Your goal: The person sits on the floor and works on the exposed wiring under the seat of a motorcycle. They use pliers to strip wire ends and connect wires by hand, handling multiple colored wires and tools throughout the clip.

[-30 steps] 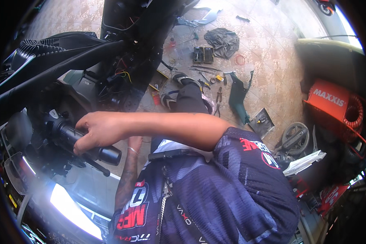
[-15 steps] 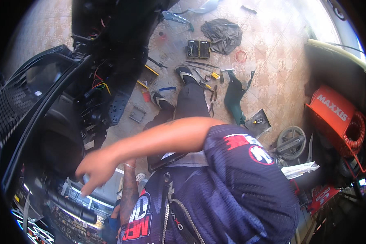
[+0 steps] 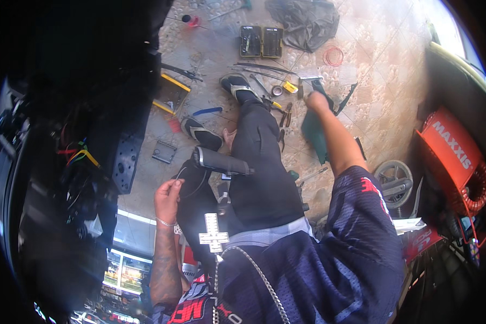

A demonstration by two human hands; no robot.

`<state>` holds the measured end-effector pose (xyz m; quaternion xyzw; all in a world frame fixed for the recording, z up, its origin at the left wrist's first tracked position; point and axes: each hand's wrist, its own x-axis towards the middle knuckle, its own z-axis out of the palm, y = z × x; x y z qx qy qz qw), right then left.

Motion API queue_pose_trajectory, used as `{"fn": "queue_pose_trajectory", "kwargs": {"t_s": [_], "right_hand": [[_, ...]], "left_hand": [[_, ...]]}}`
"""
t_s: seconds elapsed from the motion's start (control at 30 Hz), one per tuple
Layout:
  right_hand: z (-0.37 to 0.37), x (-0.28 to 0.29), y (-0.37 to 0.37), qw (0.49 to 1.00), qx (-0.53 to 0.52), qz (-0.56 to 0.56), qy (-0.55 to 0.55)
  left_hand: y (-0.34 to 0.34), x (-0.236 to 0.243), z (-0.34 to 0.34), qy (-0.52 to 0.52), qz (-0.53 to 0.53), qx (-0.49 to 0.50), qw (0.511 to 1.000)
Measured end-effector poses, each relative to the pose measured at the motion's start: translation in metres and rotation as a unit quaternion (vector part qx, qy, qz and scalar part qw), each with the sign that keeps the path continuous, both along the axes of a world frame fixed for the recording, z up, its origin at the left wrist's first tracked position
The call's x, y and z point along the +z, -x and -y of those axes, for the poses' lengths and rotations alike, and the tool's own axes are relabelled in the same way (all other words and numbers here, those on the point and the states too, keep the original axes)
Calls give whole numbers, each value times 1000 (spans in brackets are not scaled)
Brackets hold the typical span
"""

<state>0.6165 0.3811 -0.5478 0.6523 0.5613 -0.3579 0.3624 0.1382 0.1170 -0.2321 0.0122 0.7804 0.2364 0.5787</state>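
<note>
Head view: L hand (image 3: 169,202) at lower L, thumb & fingers pinched tog. on a thin dark cable (image 3: 182,171); cable loops up fr. the fingertips, over the L thigh. Dark cylinder (image 3: 221,161) lies across the lap, just R of the cable. R hand (image 3: 317,101) reaches out over the floor, well apart fr. L hand; fingers look curled, contact hidden, can't tell if clamped on anything. It's at the upper end of a dark green panel (image 3: 312,132), which lies partly behind the R forearm.

Nr R hand, to its L: yellow item (image 3: 290,87), tape roll (image 3: 277,90), pliers (image 3: 286,116). Farther up: open tool case (image 3: 261,42) w/ grey cloth (image 3: 310,24) beside it; red wire coil (image 3: 333,55) to R of case.

L of the feet: blue strip (image 3: 208,111), metal frame (image 3: 164,152), box w/ yellow edges (image 3: 173,92). Far L: dark vehicle body w/ coloured wires (image 3: 83,154), partly in shadow. Far R: orange-red stand (image 3: 443,137), wheel (image 3: 394,175).
</note>
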Motion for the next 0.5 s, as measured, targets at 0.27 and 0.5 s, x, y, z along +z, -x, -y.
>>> {"fn": "queue_pose_trajectory", "kwargs": {"t_s": [0.27, 0.5], "right_hand": [[179, -129, -20, 978, 7, 30, 206], [233, -176, -17, 985, -57, 12, 162]], "left_hand": [[33, -116, -15, 12, 8, -36, 999], [39, -193, -26, -19, -8, -69, 997]]}}
